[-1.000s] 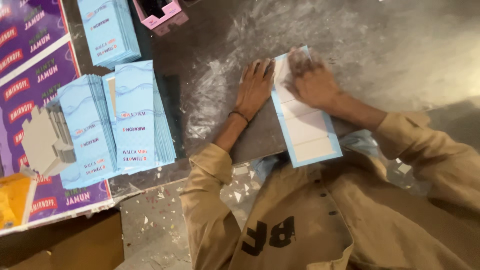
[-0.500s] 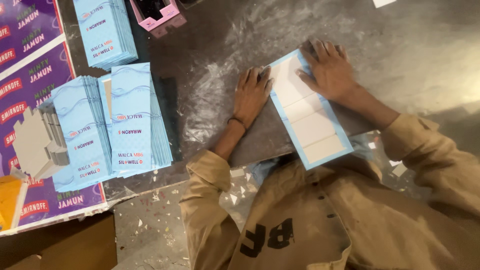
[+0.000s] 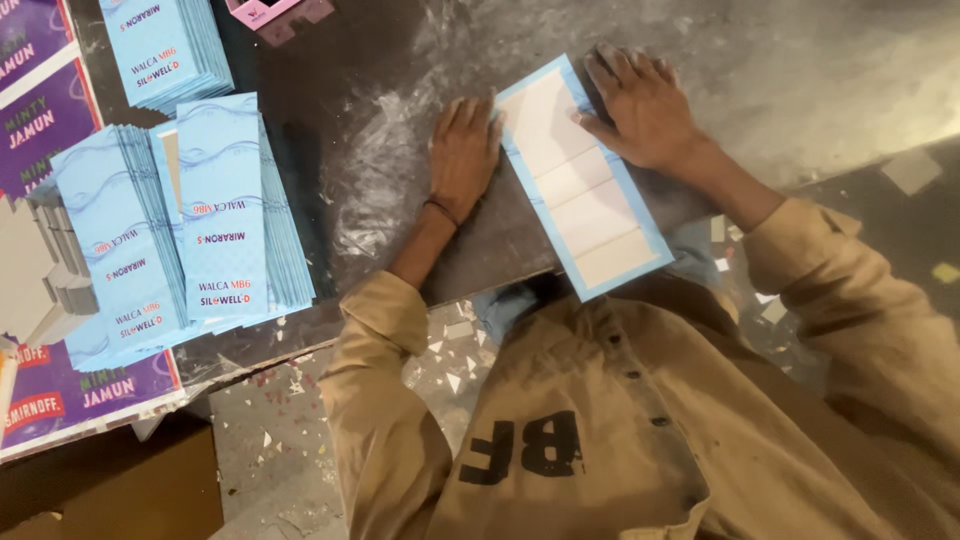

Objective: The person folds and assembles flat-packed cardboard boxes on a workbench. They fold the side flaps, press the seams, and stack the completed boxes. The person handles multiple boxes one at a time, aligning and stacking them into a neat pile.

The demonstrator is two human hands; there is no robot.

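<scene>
Broadly, a dark, dust-streaked work table (image 3: 800, 80) fills most of the view, and everything is laid on it. At its left edge, purple printed sheets (image 3: 40, 120) are spread under fanned stacks of light blue flat cartons (image 3: 220, 210), with a further stack (image 3: 165, 45) set above them; these piles are judged to be finished pieces, though how many remain to be done cannot be told. Pale paper scraps (image 3: 450, 375) are scattered on the floor below the table edge.

Near the table's front edge, one unfolded carton blank (image 3: 585, 180) is laid flat and slightly askew, its white inner side up and a blue border around it. It is pressed down, not lifted, so this piece is judged to be only at the flattening or creasing stage, with folding not yet done.

The left hand (image 3: 462, 155) is laid palm down just beside the blank's left edge, fingers together and extended, holding nothing. The right hand (image 3: 645, 110) is spread flat, fingers wide, on the blank's upper right corner.

A small pink box (image 3: 270, 12) is seen at the top edge; its contents cannot be told.
</scene>
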